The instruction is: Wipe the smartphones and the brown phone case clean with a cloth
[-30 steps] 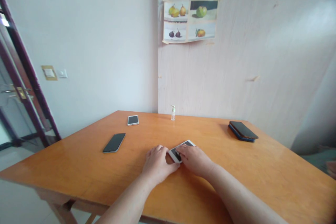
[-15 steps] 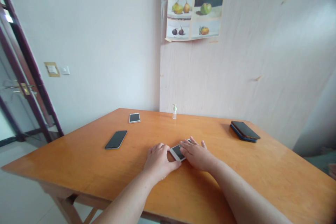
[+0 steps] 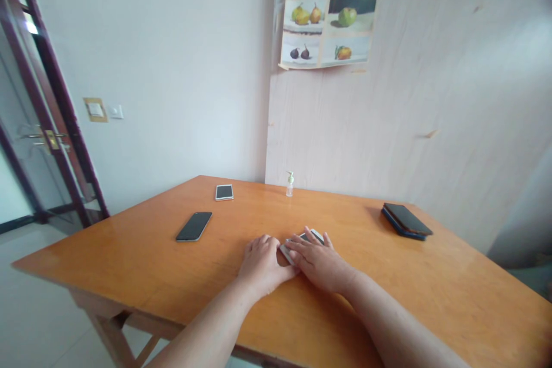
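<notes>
A white smartphone [image 3: 285, 252] with a dark screen lies at a slant on the wooden table, between my two hands. My left hand [image 3: 261, 267] grips its near left end, with the thumb along the near edge and the fingers at the left side. Flat across the screen rests my right hand [image 3: 321, 264], its fingers stretched out and slightly spread. Most of the phone's middle is hidden beneath that hand; a strip at the far end shows past the fingers.
A black phone [image 3: 194, 226] lies left on the wooden table [image 3: 142, 259], with another white phone [image 3: 224, 192] behind it. A small pump bottle [image 3: 290, 185] stands near the wall. Stacked dark flat cases [image 3: 406, 220] lie at the right. Fruit pictures [image 3: 328, 31] hang above.
My right hand has slid left and toward me across the screen, covering more of the phone's near end. My left hand keeps its grip. The camera view has shifted slightly.
</notes>
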Demonstrator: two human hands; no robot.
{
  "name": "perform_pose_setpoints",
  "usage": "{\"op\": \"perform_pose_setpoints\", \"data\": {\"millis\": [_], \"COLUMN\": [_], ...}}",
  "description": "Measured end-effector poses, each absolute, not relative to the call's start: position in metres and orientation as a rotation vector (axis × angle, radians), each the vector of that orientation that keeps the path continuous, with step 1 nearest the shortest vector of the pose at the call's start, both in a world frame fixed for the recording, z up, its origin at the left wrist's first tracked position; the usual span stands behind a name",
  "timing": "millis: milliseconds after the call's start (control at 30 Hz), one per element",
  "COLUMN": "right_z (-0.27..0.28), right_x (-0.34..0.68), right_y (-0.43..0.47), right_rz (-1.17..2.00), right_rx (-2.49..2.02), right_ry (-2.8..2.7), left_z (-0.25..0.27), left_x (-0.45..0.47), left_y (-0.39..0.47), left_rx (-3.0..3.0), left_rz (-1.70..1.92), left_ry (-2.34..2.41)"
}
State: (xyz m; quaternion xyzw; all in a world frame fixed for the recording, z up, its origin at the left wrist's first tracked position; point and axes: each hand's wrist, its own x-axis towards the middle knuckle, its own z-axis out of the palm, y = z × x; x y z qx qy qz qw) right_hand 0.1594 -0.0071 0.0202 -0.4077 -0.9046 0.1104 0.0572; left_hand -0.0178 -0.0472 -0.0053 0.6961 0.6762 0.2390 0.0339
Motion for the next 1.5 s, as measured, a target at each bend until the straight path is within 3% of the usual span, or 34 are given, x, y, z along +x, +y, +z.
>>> {"op": "perform_pose_setpoints", "data": {"millis": [133, 267, 400, 667, 967, 1233, 1500], "right_z": [0.019, 0.016, 0.014, 0.015, 0.011, 0.016, 0.016], "right_x": [0.153, 0.162, 0.174, 0.15, 0.171, 0.152, 0.179], "right_y": [-0.007, 0.017, 0.032, -0.009, 0.028, -0.009, 0.02], "right_rz": [0.273, 0.111, 0.154, 0.385, 0.179, 0.371, 0.092], "right_rx": [-1.162, -1.525, -1.768, -1.111, -1.696, -1.101, -1.694], "right_ry": [-2.768, -2.642, -2.508, -2.776, -2.539, -2.791, -2.603], "left_z": [-0.007, -0.008, -0.006, -0.004, -0.009, -0.002, -0.003], "left_x": [-0.018, -0.02, -0.02, -0.017, -0.02, -0.018, -0.017], "left_y": [-0.047, -0.047, -0.048, -0.049, -0.047, -0.049, -0.049], "left_rx": [2.156, 2.125, 2.114, 2.136, 2.099, 2.14, 2.103], "left_rz": [0.76, 0.781, 0.796, 0.739, 0.836, 0.727, 0.79], "left_ry": [2.082, 2.068, 2.051, 2.085, 2.039, 2.054, 2.05]}}
